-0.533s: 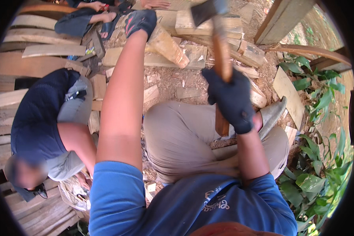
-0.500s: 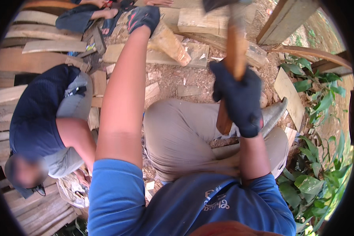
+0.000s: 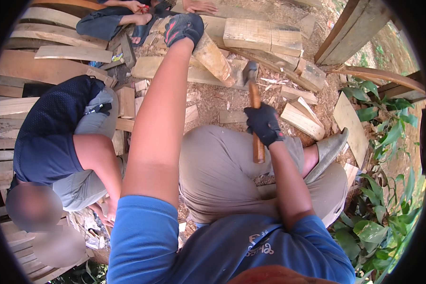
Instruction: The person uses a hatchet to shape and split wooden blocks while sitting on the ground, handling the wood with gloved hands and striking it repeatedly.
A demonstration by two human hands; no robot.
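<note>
Stretched far forward, my left hand, in a black glove with red marks, is closed over the far end of a thick tapered piece of wood. This piece leans across a long board; its near end points toward me. My right hand, in a black glove, wraps round the wooden handle of a hatchet. Its dark metal head is beside the near end of the tapered piece; I cannot tell whether they touch. My left fingers are partly hidden by the back of the glove.
Sawn blocks and split offcuts lie among chips. A person bends over at the left beside stacked planks; another person's hand shows at the far edge. Leafy plants and a wooden post stand at the right.
The raised hatchet has come down toward the near end of the tapered wood, my right hand lowering with it. My left hand keeps its grip. The view has shifted slightly.
</note>
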